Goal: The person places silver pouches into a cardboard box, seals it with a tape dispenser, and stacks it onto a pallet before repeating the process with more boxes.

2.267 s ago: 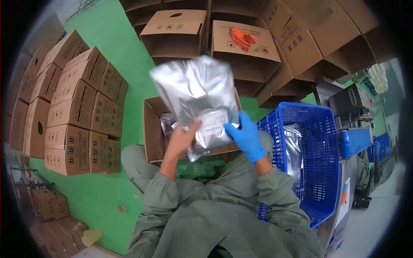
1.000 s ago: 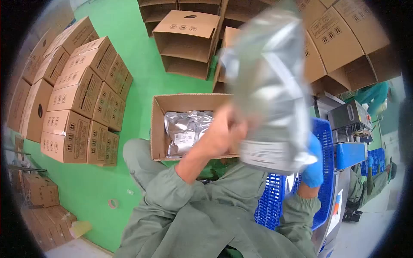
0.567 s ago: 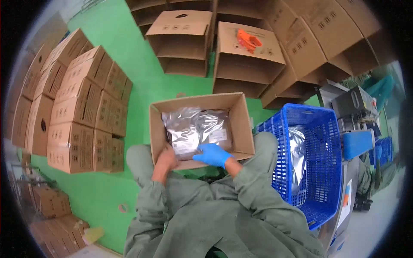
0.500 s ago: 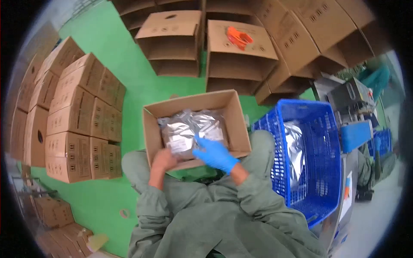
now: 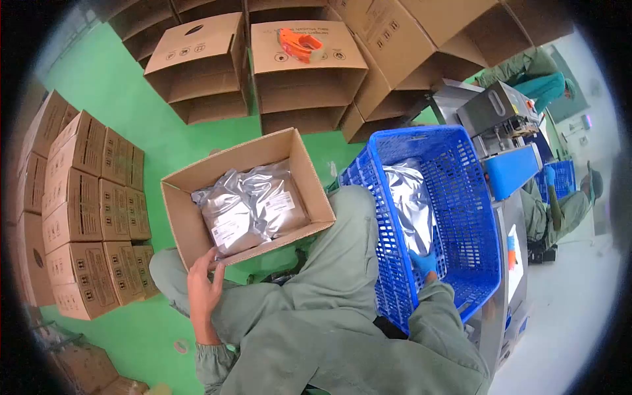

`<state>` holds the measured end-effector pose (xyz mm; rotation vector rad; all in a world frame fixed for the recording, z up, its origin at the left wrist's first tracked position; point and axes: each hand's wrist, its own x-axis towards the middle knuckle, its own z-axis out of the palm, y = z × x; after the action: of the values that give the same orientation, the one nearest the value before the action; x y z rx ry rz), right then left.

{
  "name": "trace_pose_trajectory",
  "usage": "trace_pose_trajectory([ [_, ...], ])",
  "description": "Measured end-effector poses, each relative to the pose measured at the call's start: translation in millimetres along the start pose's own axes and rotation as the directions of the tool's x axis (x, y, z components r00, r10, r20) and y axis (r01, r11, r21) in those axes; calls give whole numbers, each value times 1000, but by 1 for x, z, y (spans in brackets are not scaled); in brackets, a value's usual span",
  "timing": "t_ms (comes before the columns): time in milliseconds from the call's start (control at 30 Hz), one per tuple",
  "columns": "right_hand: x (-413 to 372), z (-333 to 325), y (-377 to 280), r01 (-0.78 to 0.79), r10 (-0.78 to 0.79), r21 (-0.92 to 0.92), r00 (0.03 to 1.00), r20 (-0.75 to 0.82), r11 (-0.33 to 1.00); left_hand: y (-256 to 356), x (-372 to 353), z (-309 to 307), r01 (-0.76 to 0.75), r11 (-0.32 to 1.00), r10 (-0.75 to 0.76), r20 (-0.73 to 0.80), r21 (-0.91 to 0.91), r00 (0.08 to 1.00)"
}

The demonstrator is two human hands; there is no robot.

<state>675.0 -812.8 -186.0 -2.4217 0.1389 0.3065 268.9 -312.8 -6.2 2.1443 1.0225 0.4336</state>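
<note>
My bare left hand [image 5: 205,280] is at the near left corner of an open cardboard box [image 5: 316,194], fingertips at its rim, thumb and fingers apart. Two shiny silver foil pouches [image 5: 227,214] with white labels lie side by side inside the box. On my right, my blue-gloved right hand [image 5: 422,262] reaches into a blue plastic basket [image 5: 484,263]. It grips the near end of another silver foil pouch [image 5: 409,201], and its fingers are partly hidden.
Stacked cardboard boxes [image 5: 76,204] stand on the left. More open boxes [image 5: 309,72] line the far side, with an orange tape dispenser [image 5: 299,46] on top. A machine [image 5: 500,122] is on the right-hand bench. Another person [image 5: 559,207] sits farther right.
My right hand has left the pouches in the box and moved right into the basket. My left hand stays by the box's near edge. The view has turned to the right.
</note>
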Motion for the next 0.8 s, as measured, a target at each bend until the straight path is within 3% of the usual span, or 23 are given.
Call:
trace_pose_trajectory([
  [100,100,26,128,-465,397,257,876,274,847,-4,-3,1,25,1000,-25,-14,-18,1000],
  [133,68,19,70,-612,597,163,791,134,774,-5,-6,4,33,999,-33,-16,-23,999],
  [167,57,16,73,-601,586,156,800,131,784,-5,-5,7,13,1000,-13,-31,-3,999],
  [233,65,33,103,-280,182,441,950,252,853,-2,6,9,8,1000,-7,-112,7,994],
  [300,49,22,84,-594,479,416,803,355,688,6,0,7,-23,995,12,-116,-93,993],
  [333,51,8,44,-493,378,554,870,316,671,15,-1,2,0,980,-27,-137,-198,990],
  [367,43,-10,-6,-377,297,702,924,241,604,14,2,0,11,982,-41,-154,-190,987],
  [400,61,-26,-14,-38,91,646,995,-49,763,12,4,0,-30,983,3,-147,-179,989],
  [433,79,-43,-26,302,-163,484,937,-308,821,11,7,-1,-75,983,51,-138,-170,989],
  [500,43,-78,-153,505,-348,226,796,-496,833,20,18,-10,-117,985,97,-155,-126,983],
  [533,18,-101,-210,569,-464,251,803,-374,783,30,23,-15,-91,977,70,-113,-191,991],
  [567,-26,-116,-277,658,-591,180,743,-313,731,42,29,-19,-62,965,46,-68,-254,997],
  [600,-55,-133,-316,606,-599,-51,764,-240,794,54,36,-20,-64,967,49,-63,-247,997],
  [667,-122,-138,-383,773,-752,48,629,-199,633,79,48,-13,58,745,90,186,-664,978],
  [733,-150,-154,-401,841,-842,-221,527,119,495,101,69,0,133,555,307,351,-821,885],
  [767,-181,-149,-438,968,-940,-249,117,319,36,111,77,14,126,557,313,348,-821,884],
  [800,-197,-133,-467,969,-890,-66,-191,415,-239,118,86,32,284,230,351,351,-931,868],
])
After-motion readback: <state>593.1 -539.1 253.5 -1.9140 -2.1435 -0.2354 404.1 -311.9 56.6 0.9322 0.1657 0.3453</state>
